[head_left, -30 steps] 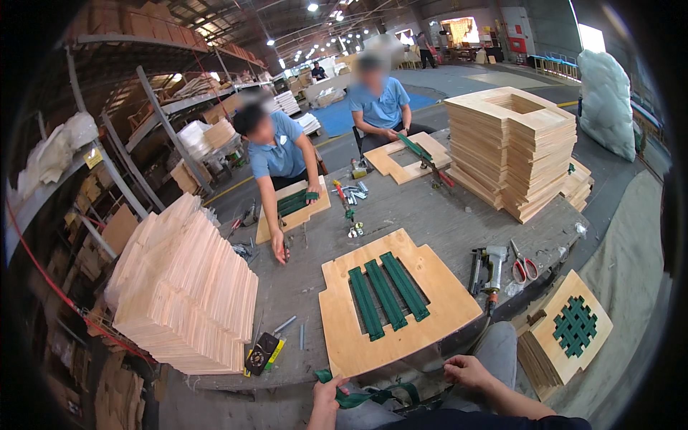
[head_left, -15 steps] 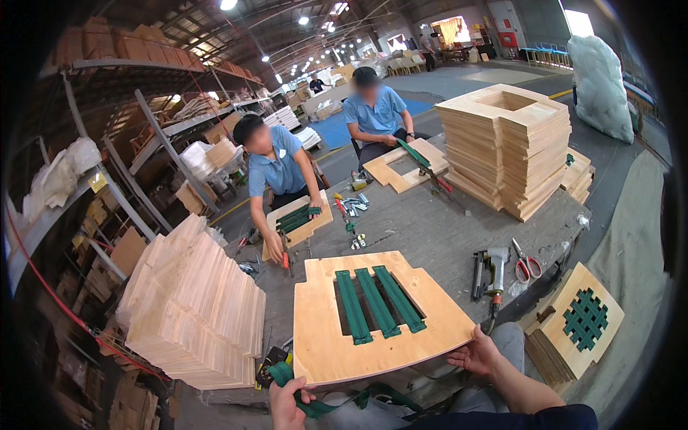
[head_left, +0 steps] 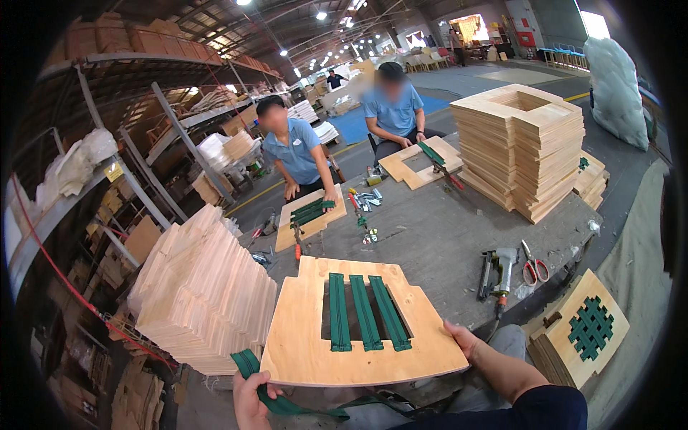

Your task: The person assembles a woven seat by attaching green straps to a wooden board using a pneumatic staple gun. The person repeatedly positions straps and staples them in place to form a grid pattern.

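A pale plywood panel (head_left: pixel 301 315) lies at the near edge of the table, tilted slightly. Three green webbing straps (head_left: pixel 365 319) run side by side across its rectangular opening. My left hand (head_left: pixel 252 395) is closed on a loose green webbing strap (head_left: pixel 247 362) at the panel's near left corner, its thumb by the panel's edge. The strap's tail passes below the panel, partly hidden. With fingers curled under and out of sight, my right hand (head_left: pixel 462 340) grips the panel's right edge.
Tall stacks of panels stand left (head_left: pixel 204 301) and far right (head_left: pixel 516 154). A staple gun (head_left: pixel 499 274) and red-handled scissors (head_left: pixel 534 266) lie right. A woven-strap panel (head_left: pixel 591 326) tops a low stack beside me. Two co-workers (head_left: pixel 297 154) (head_left: pixel 393 107) sit opposite with strapped panels.
Both hands and the panel have shifted left, and the panel has turned slightly. The left co-worker's hand has drawn back from a red-handled tool. My view has swung a little left.
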Motion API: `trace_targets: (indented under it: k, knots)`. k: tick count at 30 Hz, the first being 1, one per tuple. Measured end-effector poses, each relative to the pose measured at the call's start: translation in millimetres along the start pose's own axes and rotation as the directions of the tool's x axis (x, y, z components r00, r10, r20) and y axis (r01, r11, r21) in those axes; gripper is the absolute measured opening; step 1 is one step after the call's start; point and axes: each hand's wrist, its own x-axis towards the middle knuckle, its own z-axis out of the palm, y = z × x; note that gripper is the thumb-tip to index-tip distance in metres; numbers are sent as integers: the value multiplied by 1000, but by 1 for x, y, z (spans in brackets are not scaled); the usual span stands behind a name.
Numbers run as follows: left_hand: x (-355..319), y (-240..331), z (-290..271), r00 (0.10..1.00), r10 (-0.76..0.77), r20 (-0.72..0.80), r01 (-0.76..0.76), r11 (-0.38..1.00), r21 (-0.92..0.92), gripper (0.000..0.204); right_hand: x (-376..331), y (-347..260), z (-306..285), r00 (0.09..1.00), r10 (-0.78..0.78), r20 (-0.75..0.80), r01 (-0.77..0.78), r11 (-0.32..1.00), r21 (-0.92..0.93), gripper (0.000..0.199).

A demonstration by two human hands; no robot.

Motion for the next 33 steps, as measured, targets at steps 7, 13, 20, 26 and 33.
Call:
trace_targets:
  k: [7, 13, 20, 26, 33]
  knots:
    - [98, -22, -51, 985, -172, -19, 165, 967, -193, 17, -16, 36, 51, 984, -149, -94, 142, 987, -72, 60]
    - [116, -107, 6, 929, -301, 217, 354, 894, -274, 27, -15, 42, 85, 856, -474, -205, 444, 879, -175, 51]
    - [-13, -236, 77, 718, -570, 400, 665, 731, -151, 54, 31, 84, 90, 851, -498, -169, 451, 857, -250, 45]
    - [3, -240, 53, 853, -515, 81, 517, 856, 2, 62, 43, 90, 74, 953, -203, -224, 182, 977, -110, 32]
    - [21, -228, 10, 815, -572, 92, 572, 820, 29, 66, 34, 44, 67, 882, -286, -375, 128, 911, -393, 25]
